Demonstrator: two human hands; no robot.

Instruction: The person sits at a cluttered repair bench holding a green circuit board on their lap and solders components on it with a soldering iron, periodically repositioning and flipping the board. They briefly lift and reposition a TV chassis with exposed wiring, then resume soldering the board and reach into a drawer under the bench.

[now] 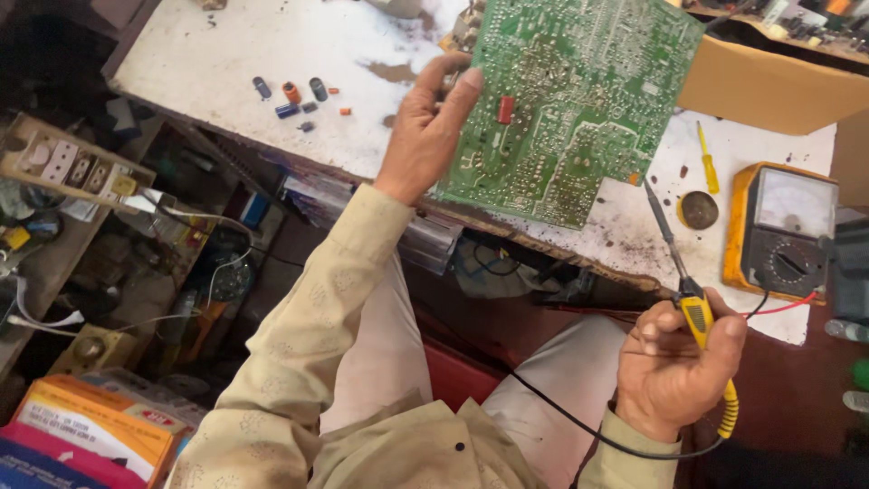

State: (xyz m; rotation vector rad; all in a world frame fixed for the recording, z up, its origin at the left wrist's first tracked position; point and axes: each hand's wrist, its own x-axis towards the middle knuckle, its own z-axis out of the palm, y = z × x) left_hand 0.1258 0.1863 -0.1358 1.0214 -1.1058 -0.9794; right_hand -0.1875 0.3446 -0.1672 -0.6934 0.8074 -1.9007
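My left hand (427,127) holds a large green circuit board (570,100) upright by its left edge, solder side toward me, above the white workbench (272,54). A small red part sits on the board near my fingers. My right hand (677,362) grips the yellow-and-black handle of a soldering iron (688,294). Its thin tip points up toward the board's lower right corner, a little short of touching it. A black cord runs from the iron's handle down across my lap.
A yellow analogue multimeter (778,231) with red lead sits at the right, beside a yellow screwdriver (706,161) and a round tin (698,209). Small capacitors (294,95) lie on the bench's left part. A switch board (72,167), wires and boxes (90,426) crowd the left.
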